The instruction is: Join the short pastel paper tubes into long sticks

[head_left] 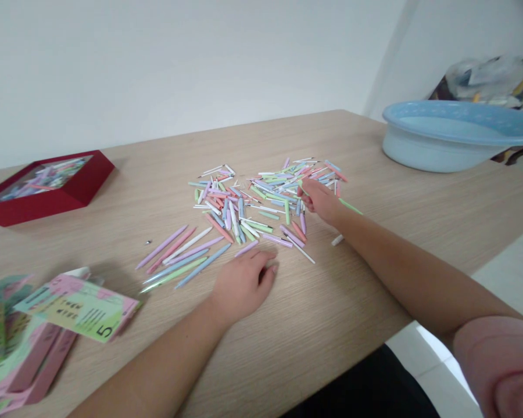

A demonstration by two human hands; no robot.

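My right hand (317, 200) is at the right-hand pile of pen parts (279, 183), fingers closed around a light green pen (351, 206). The pen sticks out past my wrist, and my hand hides its middle. My left hand (244, 284) rests on the table with nothing in it, thumb and forefinger apart. Just beyond its knuckles is a purple pen piece (246, 248). To its left, several whole pens (187, 255) lie side by side in purple, pink, white, blue and green. Another heap of caps, barrels and thin refills (226, 203) spreads between the hands.
A red box (39, 209) holding more pen parts stands at the back left. Pink and green printed packages (78, 305) are stacked at front left. A light blue basin (427, 145) sits at the right edge. A small white piece (337, 240) lies below my right forearm.
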